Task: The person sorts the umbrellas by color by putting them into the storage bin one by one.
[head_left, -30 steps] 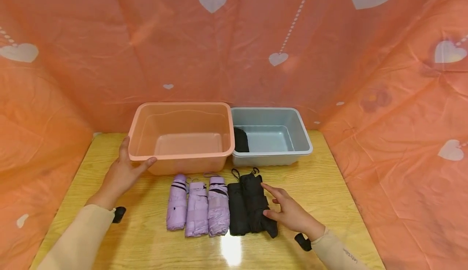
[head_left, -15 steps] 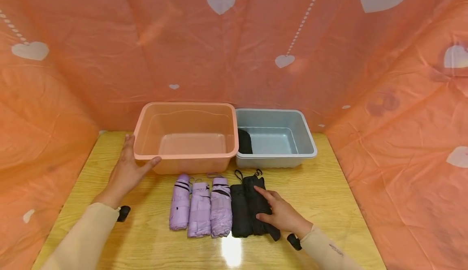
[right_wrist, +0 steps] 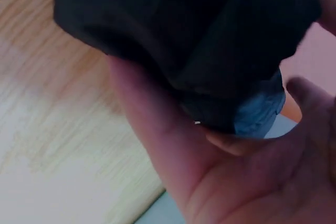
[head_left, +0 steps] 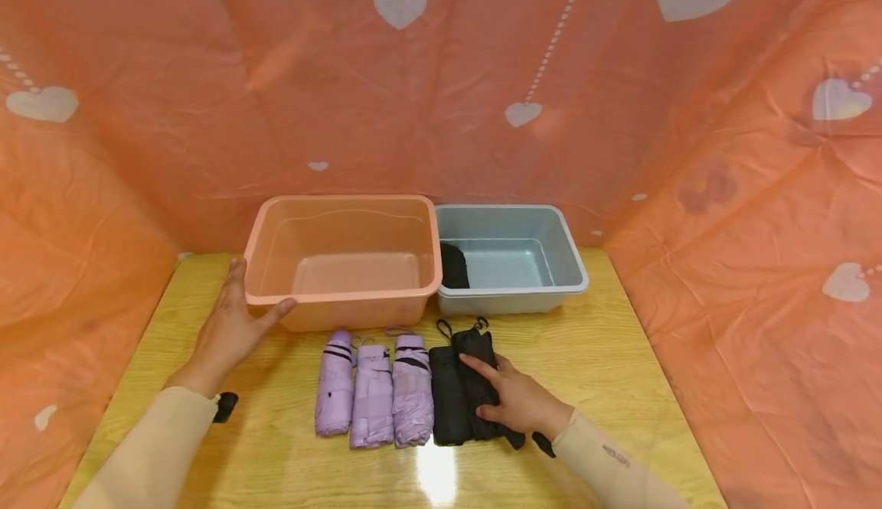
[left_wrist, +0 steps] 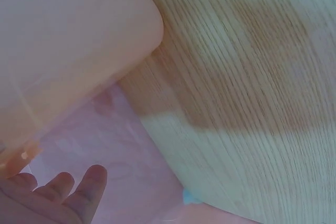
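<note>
In the head view, several folded umbrellas lie side by side: purple umbrellas (head_left: 373,398) on the left, two black umbrellas on the right. My right hand (head_left: 520,398) grips the rightmost black umbrella (head_left: 477,386), fingers and thumb reaching across it; its far side is partly hidden. Up close in the right wrist view, dark cloth (right_wrist: 184,19) fills the space above my thumb and palm. My left hand (head_left: 230,337) rests at the near left corner of the orange bin (head_left: 344,295), thumb at the front rim and fingers along the side, spread and fairly straight.
Against the orange bin stands a grey-blue bin (head_left: 513,291), with a black bundle (head_left: 453,265) lying at its left end. Both bins are near the back of the wooden table (head_left: 592,478). Orange cloth (head_left: 468,73) with white hearts hangs behind and at the sides.
My right hand has moved left, from beside the rightmost black umbrella to over and around it. The left hand stays at the orange bin's corner.
</note>
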Tool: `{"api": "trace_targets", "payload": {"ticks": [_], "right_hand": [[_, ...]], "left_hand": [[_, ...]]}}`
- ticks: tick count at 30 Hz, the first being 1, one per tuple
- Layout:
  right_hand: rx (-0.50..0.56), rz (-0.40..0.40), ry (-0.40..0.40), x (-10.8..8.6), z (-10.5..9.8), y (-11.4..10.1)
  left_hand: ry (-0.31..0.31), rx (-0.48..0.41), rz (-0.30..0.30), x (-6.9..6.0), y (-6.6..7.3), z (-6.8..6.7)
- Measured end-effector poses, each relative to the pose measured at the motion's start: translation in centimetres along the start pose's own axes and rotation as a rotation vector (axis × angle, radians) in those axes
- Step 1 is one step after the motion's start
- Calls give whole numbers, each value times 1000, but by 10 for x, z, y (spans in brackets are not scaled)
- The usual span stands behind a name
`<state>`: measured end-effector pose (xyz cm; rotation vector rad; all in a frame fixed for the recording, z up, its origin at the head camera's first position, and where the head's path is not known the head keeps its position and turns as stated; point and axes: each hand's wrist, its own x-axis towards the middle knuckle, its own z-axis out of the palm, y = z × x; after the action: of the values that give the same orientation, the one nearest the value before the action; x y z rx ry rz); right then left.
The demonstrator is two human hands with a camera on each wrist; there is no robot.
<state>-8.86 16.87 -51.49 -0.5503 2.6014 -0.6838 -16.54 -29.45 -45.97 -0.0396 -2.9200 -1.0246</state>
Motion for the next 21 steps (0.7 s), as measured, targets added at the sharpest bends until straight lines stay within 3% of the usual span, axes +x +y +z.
{"api": "trace_targets", "payload": {"ticks": [4, 12, 21], "right_hand": [[-7, -4, -9, 3, 0, -2], [-18, 24, 49, 8, 10, 2], [199, 31, 43, 1, 7, 17]], "left_hand": [[-3, 8, -7, 0, 1, -2], [-16, 18, -11, -1, 0, -2], [-13, 23, -3, 1, 3, -3]]}}
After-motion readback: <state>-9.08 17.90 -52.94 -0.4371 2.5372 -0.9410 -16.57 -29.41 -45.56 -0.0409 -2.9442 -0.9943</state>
